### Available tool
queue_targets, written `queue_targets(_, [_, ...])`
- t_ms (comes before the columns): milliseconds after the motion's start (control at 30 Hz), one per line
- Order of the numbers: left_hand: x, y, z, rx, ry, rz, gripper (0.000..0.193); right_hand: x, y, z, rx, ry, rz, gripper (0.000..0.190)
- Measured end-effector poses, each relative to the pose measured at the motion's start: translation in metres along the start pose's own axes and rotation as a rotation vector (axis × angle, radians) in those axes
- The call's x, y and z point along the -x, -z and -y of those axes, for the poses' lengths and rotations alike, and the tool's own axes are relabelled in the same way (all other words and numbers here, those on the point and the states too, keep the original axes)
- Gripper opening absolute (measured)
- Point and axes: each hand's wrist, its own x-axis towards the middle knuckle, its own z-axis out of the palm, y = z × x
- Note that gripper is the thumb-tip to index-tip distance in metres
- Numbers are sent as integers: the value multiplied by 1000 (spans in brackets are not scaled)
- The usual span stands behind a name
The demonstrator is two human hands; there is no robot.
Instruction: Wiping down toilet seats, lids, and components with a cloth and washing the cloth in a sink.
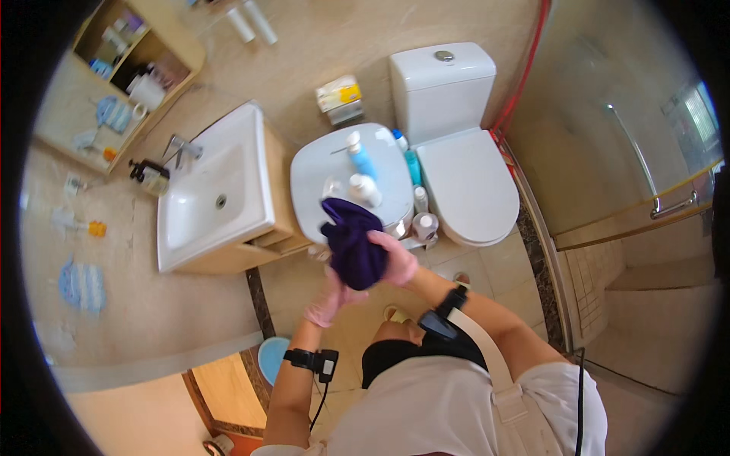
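A dark purple cloth (356,245), bunched and folded, is held up in front of me between both hands. My right hand (398,261), in a pink glove, grips its right side. Also in a pink glove, my left hand (337,297) supports the lower left end, its fingers partly hidden by the fabric. The cloth's far tip overlaps the near edge of a pale rounded lid (311,171). On that lid stand a light blue pump bottle (361,158) and a white bottle (366,191), with a small clear item (332,187) beside them.
To the left is a white washbasin (197,228) with a faucet (185,149) and a dark pump bottle (149,176). On the right stands a closed toilet (473,182), several bottles (421,199) beside it. A glass shower door (599,142) lies farther right. A blue basin (272,356) sits on the floor.
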Motion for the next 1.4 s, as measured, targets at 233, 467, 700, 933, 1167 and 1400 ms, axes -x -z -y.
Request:
queue_targets(233, [83, 58, -45, 344, -523, -157, 65, -96, -56, -95, 818, 71, 171, 44])
queue_targets(467, [100, 138, -34, -412, -566, -725, 49, -166, -30, -84, 1437, -326, 16, 44])
queue_targets(700, [79, 183, -113, 713, -501, -915, 46, -245, -26, -55, 1626, -323, -67, 38])
queue_targets(933, [37, 220, -184, 893, -573, -1006, 46, -336, -47, -39, 1332, -59, -146, 34])
queue_targets(1167, [12, 240, -160, 448, -499, -845, 46, -280, -63, 88, 2364, 191, -251, 61])
queue_targets(1400, [-5, 253, -129, 231, -351, -967, 53, -197, 39, 159, 2451, -459, -634, 46])
